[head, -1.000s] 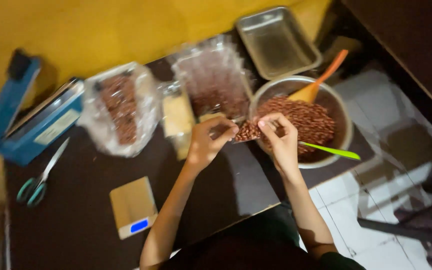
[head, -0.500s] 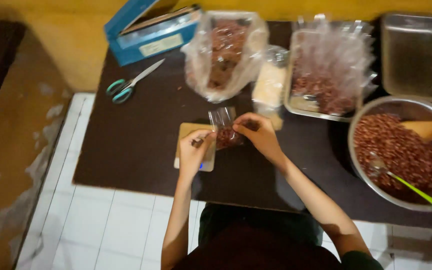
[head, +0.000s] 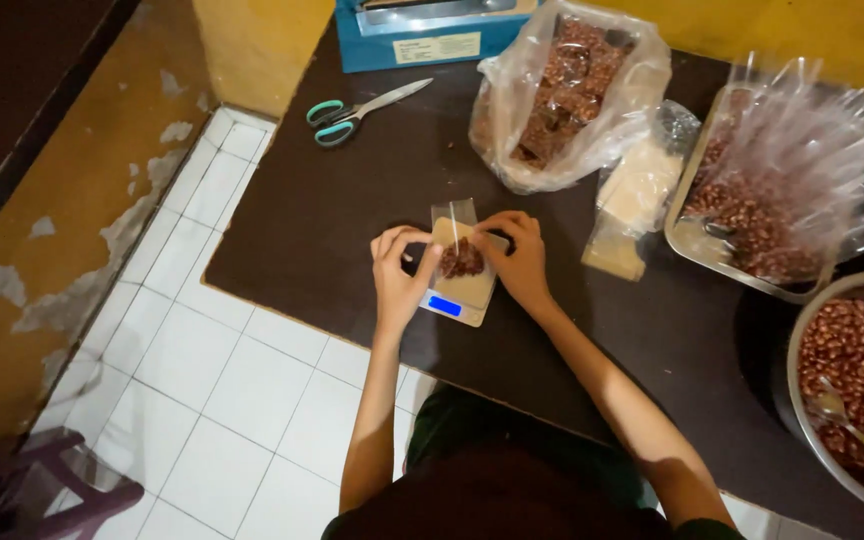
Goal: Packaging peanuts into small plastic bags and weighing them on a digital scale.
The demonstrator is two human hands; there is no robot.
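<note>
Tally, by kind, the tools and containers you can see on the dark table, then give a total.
Small clear pouch of nuts, held by left hand and right hand: 1
Digital scale: 1
Scissors: 1
Blue sealing machine: 1
Large clear bag of packets: 1
Metal tray: 1
Metal bowl of nuts: 1
Total: 7

Clear glossy plastic pouch, matt tabletop

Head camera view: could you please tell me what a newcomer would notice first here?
Both hands, left hand and right hand, hold a small clear bag of peanuts over a small digital scale mid-table. Behind lie scissors and a large plastic bag of packets; a peanut bowl sits at right.
</note>
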